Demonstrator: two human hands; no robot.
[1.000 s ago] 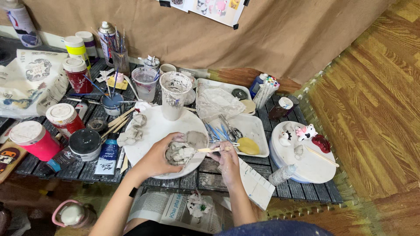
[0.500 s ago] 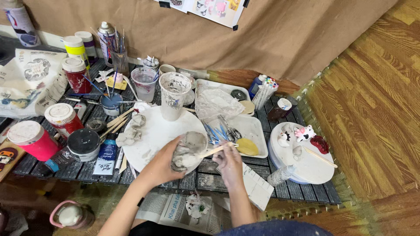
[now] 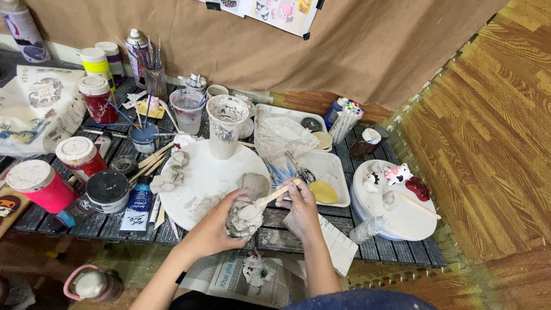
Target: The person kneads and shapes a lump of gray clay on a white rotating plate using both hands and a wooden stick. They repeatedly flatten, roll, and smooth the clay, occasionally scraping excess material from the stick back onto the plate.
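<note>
Low slatted table (image 3: 402, 252), crowded, against a brown paper backdrop. At its middle, a round white board (image 3: 201, 178), smeared grey: the landmark here.

Behind the board, a clay-streaked cup (image 3: 227, 123) and a cup of cloudy water (image 3: 187, 110). Left of the board, paint jars, a pink tub (image 3: 37, 185) and a black-lidded jar (image 3: 107, 189). Right of the board, a white tray (image 3: 333, 172) with a yellow sponge (image 3: 324, 192); further right, a second round board (image 3: 396, 212) bearing small painted figures.

At the board's front right edge, lifted just off it: a grey clay lump (image 3: 244, 215), cupped in the left hand (image 3: 215, 229), fingers closed around its underside. Right hand (image 3: 301, 209) just right of the lump, pinched shut on a flat wooden stick (image 3: 275, 193), tip laid on the wet top of the clay.

To do it well, probably: keep the left grip firm but not crushing, thumb clear of the tool's path. Draw the stick flat and shallow, short strokes, so as to smooth rather than gouge. Turn the lump with the left hand, not the tool. Work over the board, so that scraps fall there and not on the newspaper (image 3: 229, 281) below. Dampen from the water cup if the surface drags.
</note>
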